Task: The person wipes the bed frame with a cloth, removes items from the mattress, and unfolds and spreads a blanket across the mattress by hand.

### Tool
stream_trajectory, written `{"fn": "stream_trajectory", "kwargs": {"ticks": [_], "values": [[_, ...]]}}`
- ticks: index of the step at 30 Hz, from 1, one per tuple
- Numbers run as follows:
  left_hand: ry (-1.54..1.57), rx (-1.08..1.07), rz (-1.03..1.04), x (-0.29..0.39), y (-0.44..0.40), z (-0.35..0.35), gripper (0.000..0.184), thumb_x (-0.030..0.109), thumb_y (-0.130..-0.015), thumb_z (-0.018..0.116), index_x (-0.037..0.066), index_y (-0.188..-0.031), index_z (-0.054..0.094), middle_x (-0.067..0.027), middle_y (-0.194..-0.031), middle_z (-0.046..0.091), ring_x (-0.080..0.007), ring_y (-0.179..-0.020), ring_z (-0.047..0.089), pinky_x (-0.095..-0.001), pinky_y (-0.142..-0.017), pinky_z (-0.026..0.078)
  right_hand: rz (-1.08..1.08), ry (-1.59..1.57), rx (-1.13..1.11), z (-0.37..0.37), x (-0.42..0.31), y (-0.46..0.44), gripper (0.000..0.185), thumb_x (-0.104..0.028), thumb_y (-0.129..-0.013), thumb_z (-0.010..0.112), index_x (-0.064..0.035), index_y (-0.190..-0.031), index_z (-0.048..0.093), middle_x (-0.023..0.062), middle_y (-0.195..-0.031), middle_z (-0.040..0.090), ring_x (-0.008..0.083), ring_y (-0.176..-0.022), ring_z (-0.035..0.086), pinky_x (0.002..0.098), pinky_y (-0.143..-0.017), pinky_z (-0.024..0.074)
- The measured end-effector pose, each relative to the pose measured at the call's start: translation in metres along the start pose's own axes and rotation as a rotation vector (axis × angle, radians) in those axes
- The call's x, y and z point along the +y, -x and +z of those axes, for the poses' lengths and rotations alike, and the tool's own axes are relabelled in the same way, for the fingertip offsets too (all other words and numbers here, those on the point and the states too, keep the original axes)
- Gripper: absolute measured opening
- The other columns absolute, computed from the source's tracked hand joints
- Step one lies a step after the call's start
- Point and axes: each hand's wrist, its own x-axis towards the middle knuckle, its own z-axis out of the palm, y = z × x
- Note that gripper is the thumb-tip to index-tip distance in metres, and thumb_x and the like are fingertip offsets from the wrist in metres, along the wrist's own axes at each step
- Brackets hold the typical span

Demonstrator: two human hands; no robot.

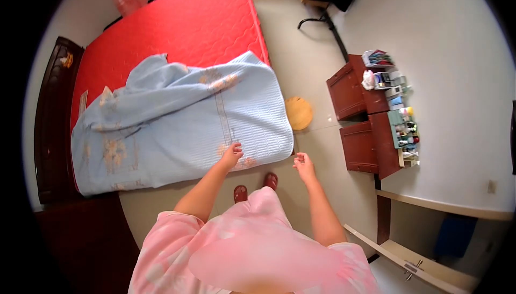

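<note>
We see a light-blue floral quilt (183, 132) spread over the bed at 9 o'clock from the middle of our view, with its rounded end reaching past the middle toward 3 o'clock. Its far edge lies bunched and folded at 10 o'clock, while the side nearest us lies flatter, with peach flowers and ribbed stitching showing.

Our left hand (232, 156) is near the middle, between 7 and 8 o'clock, in line with the quilt's near border. Its fingers are loosely curled and released, grasping nothing that we can see; whether they brush the cloth we cannot tell. Our right hand (304, 166) is at 4 o'clock, just beyond the quilt's near corner and over the tiled floor (322, 192). Its fingers are also bent and released, with the palm side partly in view.

The red mattress (199, 19) shows at 11 o'clock, beyond the quilt's folds, and the dark wooden headboard (51, 127) stands at 9 o'clock. A round yellow stool (300, 113) is at 2 o'clock, right beside the quilt's end. At 3 o'clock, two reddish-brown cabinets (346, 90) stand against the wall, carrying small bottles and boxes (406, 128). Our brown sandals (241, 193) are at 6 o'clock, below our pink patterned clothing (263, 240).
</note>
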Motion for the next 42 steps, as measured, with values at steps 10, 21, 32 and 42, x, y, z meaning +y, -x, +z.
{"fn": "stream_trajectory", "kwargs": {"ticks": [10,21,32,42], "values": [[0.009,0.035,0.047,0.085,-0.019,0.050,0.044,0.008,-0.079,0.058,0.008,-0.121,0.045,-0.0085,-0.100,0.057,-0.0156,-0.086,0.053,-0.0273,-0.068,0.044,-0.093,-0.099,0.109,-0.117,-0.032,-0.013,0.025,-0.008,-0.084,0.053,-0.0039,-0.107,0.049,0.0047,-0.089,0.056,0.0116,-0.066,0.058,0.0231,-0.056,0.0462],[0.210,-0.006,0.028,0.193,-0.064,0.301,0.038,0.010,-0.082,0.055,0.010,-0.119,0.044,-0.0043,-0.094,0.057,-0.0117,-0.073,0.056,-0.0253,-0.061,0.043,-0.110,0.058,-0.001,-0.328,-0.026,-0.093,0.019,-0.011,-0.083,0.055,-0.0017,-0.099,0.055,0.0071,-0.083,0.060,0.0129,-0.064,0.060,0.0261,-0.060,0.0474],[0.339,0.365,-0.014,0.255,-0.116,0.266,0.033,0.010,-0.079,0.058,0.010,-0.111,0.051,-0.0008,-0.081,0.057,-0.0077,-0.060,0.047,-0.0216,-0.051,0.038,-0.209,0.088,-0.364,-0.319,-0.133,-0.224,0.019,-0.011,-0.085,0.051,-0.0016,-0.101,0.054,0.0050,-0.086,0.060,0.0109,-0.070,0.058,0.0232,-0.061,0.0447],[0.535,0.457,-0.024,0.295,-0.192,0.206,0.033,0.009,-0.078,0.058,0.010,-0.110,0.051,-0.0013,-0.081,0.054,-0.0081,-0.062,0.046,-0.0216,-0.051,0.039,-0.275,0.215,-0.475,-0.287,-0.226,-0.333,0.018,-0.011,-0.082,0.054,-0.0005,-0.097,0.056,0.0065,-0.081,0.061,0.0126,-0.067,0.060,0.0255,-0.062,0.0471]]}}
